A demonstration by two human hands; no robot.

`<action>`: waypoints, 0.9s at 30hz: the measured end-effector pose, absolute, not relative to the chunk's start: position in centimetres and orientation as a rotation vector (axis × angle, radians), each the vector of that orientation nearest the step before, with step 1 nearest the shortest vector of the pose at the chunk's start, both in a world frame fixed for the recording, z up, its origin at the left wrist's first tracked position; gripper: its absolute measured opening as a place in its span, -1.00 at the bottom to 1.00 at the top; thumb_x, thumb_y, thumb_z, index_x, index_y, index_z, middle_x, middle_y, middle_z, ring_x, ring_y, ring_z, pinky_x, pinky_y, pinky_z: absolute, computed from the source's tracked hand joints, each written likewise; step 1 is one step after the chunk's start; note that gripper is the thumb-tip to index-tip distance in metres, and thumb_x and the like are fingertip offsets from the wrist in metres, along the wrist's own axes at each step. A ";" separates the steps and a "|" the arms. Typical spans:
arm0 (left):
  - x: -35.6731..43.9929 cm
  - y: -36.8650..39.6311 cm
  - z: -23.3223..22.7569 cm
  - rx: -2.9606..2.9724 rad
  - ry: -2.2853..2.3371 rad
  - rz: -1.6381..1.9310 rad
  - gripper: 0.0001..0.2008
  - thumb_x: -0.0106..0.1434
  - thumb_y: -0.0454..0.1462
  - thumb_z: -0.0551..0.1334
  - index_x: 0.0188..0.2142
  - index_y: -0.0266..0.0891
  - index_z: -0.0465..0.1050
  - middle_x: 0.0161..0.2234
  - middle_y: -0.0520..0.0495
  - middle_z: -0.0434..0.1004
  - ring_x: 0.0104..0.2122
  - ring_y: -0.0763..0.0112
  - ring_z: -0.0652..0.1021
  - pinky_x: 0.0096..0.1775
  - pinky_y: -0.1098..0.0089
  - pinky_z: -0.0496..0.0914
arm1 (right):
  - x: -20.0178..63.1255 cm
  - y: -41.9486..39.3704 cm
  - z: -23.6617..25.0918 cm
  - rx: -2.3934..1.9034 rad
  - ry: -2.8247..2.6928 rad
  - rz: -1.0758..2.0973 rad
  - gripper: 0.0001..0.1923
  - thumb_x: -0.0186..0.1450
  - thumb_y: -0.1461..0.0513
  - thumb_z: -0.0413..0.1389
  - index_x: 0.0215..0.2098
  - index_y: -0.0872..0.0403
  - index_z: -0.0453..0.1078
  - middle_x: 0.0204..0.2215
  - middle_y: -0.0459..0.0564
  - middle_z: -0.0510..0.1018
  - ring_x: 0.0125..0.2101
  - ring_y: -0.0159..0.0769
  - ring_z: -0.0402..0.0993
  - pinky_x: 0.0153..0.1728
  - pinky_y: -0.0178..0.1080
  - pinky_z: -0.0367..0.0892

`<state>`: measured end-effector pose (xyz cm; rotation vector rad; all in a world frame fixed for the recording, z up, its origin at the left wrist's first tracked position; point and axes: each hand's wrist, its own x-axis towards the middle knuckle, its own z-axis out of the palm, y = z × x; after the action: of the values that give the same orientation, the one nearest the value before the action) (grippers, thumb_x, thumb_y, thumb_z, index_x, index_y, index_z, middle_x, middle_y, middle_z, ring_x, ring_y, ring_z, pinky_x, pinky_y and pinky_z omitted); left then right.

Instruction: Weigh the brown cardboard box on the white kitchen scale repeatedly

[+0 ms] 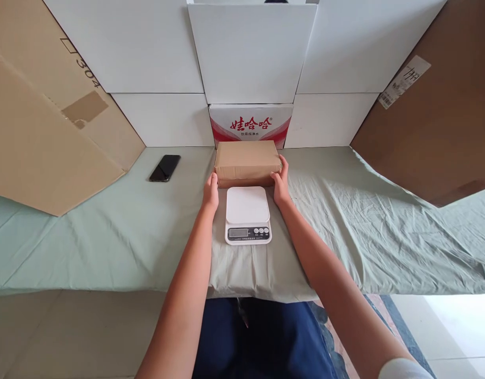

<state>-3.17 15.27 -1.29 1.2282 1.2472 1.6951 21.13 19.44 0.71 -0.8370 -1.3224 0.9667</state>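
While our L grip [211,190] and R grip [280,183] clasp opp. short ends of the cardboard box [247,156], its long axis runs L–R, approx. parallel to the table's [116,237] back edge, near ctr. Neither grip's nearer; both touch it. Digital kitchen scale [247,206] sits just in front, twd. the front edge; box lifted or resting, we can't tell.

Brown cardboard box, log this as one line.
brown cardboard box | left hand: left end | right hand: right end | white digital scale: in front
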 end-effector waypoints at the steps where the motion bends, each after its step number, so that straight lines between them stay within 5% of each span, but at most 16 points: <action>1: -3.1 15.1 -1.2 1.205 1.250 1.704 -0.21 0.31 0.31 0.04 0.27 -0.15 0.41 0.34 -0.19 0.40 0.39 0.12 0.34 0.35 0.18 0.25 | 21.2 19.5 0.6 -0.831 -1.300 0.986 -0.20 0.22 0.09 0.04 0.40 -0.16 -0.06 0.22 0.00 0.44 0.21 -0.08 0.36 0.34 0.16 0.19; 4: -3.0 14.6 -0.9 1.162 1.268 1.694 -0.20 0.33 0.30 0.04 0.32 -0.15 0.36 0.40 -0.17 0.31 0.41 0.12 0.29 0.37 0.20 0.21 | 21.4 19.5 0.3 -0.833 -1.219 1.049 -0.20 0.24 0.10 0.04 0.41 -0.17 -0.10 0.25 -0.01 0.43 0.22 -0.09 0.36 0.35 0.18 0.17; 10: -2.8 14.6 -1.0 1.216 1.291 1.652 -0.26 0.34 0.28 0.05 0.24 -0.13 0.45 0.30 -0.18 0.45 0.36 0.08 0.37 0.36 0.12 0.24 | 21.1 19.0 0.6 -0.860 -1.383 0.937 -0.28 0.22 0.11 0.08 0.35 -0.13 0.15 0.35 -0.09 0.34 0.35 -0.03 0.19 0.46 0.19 0.01; 20: -2.1 9.7 2.9 1.533 1.134 1.890 -0.27 0.37 0.24 0.05 0.31 -0.13 0.35 0.27 -0.24 0.46 0.35 0.02 0.38 0.32 0.12 0.26 | 21.7 14.2 4.3 -0.615 -1.551 0.774 -0.19 0.34 -0.08 0.07 0.49 -0.26 -0.09 0.50 -0.19 0.05 0.50 -0.07 -0.05 0.50 0.08 0.00; 27: -0.2 0.7 1.4 1.492 1.157 1.892 -0.21 0.34 0.23 0.08 0.38 -0.17 0.25 0.33 -0.29 0.37 0.41 -0.06 0.28 0.35 0.09 0.23 | 23.9 8.8 1.7 -0.618 -1.582 0.878 -0.10 0.31 -0.19 0.13 0.50 -0.28 -0.12 0.54 -0.20 -0.05 0.53 -0.01 -0.16 0.50 0.15 -0.02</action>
<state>-0.16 0.67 1.41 1.4917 1.1571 1.8916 23.86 8.82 1.66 -0.6184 -1.5818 0.8779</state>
